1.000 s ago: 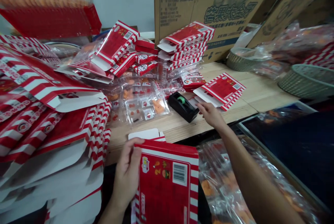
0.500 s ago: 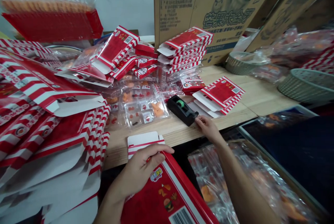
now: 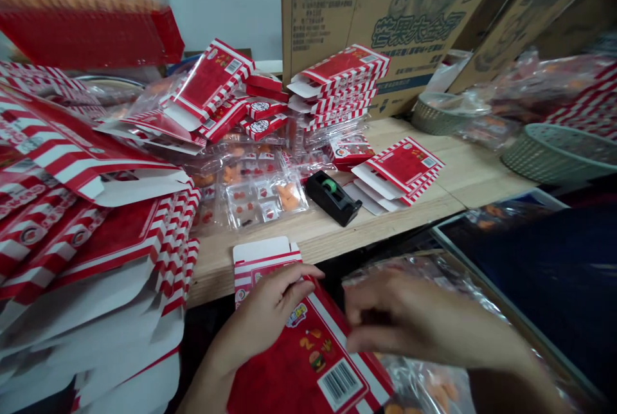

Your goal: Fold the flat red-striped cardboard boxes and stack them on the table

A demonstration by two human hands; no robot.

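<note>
The red-and-white printed carton (image 3: pixel 308 362) lies at six o'clock, its long axis running eleven to five. The left hand (image 3: pixel 260 317) grips its upper edge, fingers closed over it. The right hand (image 3: pixel 414 330) is nearer that edge's far end, fingers curled – touching or not, the blur hides it.

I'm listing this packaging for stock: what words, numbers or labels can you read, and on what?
"芒果" (mango), large characters on the cardboard carton; the characters after it are unclear.
Small print on that carton: too small to read.
Barcode on the red box in the left hand: digits too small to read.
Logo on that box: too blurred to read.
</note>
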